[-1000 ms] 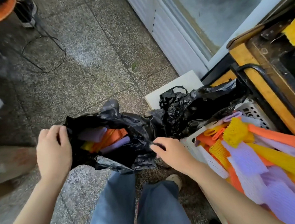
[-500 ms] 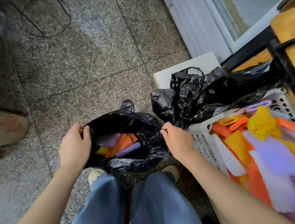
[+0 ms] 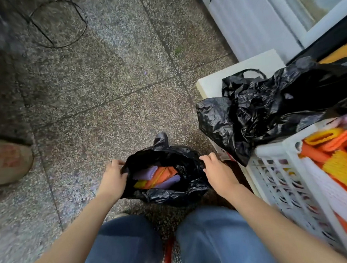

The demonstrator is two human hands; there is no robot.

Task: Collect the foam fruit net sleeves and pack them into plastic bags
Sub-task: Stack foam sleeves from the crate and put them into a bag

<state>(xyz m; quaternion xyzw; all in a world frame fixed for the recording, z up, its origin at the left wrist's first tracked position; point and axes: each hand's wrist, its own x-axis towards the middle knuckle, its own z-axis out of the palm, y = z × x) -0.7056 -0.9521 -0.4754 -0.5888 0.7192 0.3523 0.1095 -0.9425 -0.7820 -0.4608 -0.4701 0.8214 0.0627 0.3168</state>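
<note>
Speckled stone floor (image 3: 107, 94) lies open to the left and ahead, apart from a thin cable loop (image 3: 58, 23) far off at the top. A black plastic bag (image 3: 167, 195) sits on the floor just in front of the person's knees, its mouth spread. The left hand (image 3: 113, 179) grips the left rim with curled fingers, and the right hand (image 3: 218, 173) grips the right rim. Purple, orange and yellow foam net sleeves (image 3: 156, 175) lie inside. Close on the right stands a white basket (image 3: 280, 186) holding more sleeves, with a heap of black bags (image 3: 267, 111) over its far edge.
</note>
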